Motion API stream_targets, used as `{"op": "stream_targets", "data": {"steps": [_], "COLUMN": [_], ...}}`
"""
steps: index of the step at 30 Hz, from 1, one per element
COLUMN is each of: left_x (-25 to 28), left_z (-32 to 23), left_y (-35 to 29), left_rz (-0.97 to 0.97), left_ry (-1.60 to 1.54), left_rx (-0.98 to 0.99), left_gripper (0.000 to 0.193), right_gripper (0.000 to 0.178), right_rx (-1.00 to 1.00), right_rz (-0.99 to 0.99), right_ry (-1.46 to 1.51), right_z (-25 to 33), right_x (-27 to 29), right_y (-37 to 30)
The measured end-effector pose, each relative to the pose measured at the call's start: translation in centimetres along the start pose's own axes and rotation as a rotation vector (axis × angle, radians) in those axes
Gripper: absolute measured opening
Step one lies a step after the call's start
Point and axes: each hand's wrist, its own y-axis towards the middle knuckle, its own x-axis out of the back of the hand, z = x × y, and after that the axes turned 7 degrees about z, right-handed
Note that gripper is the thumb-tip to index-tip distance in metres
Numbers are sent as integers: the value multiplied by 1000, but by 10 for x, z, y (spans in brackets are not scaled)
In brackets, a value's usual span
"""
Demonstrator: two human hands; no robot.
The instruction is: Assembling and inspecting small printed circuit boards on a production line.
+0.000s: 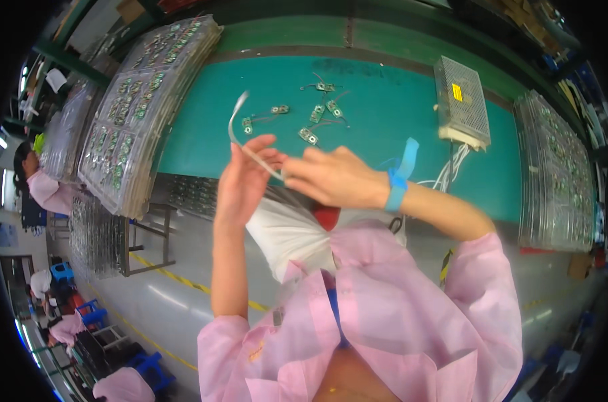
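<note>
A perforated metal box (463,110) with a yellow label is sitting toward the right of the green worktop (398,107), and white cables (449,167) are trailing from its near end. A stack of clear trays (133,120) is standing at the left, and another tray stack (555,174) is rising at the right. Striped tape (446,264) is marking the grey floor (183,301). At far left, a co-worker in pink (49,193) is standing beside more trays (64,144), while blue stools (151,370) are showing lower down.
</note>
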Motion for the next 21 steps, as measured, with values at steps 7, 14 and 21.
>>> {"op": "stream_targets", "data": {"steps": [7, 14, 21], "left_x": [54, 59, 57], "left_z": [2, 23, 5], "left_y": [10, 8, 24], "left_rz": [529, 24, -66], "left_ry": [-431, 255, 309], "left_rx": [10, -145, 121], "left_gripper": [36, 32, 29], "right_gripper": [15, 22, 26], "right_rx": [-21, -360, -413], "right_rz": [54, -69, -59], "right_ry": [276, -162, -196], "right_z": [5, -46, -57], "right_x": [-4, -18, -28], "right_y": [-2, 25, 39]}}
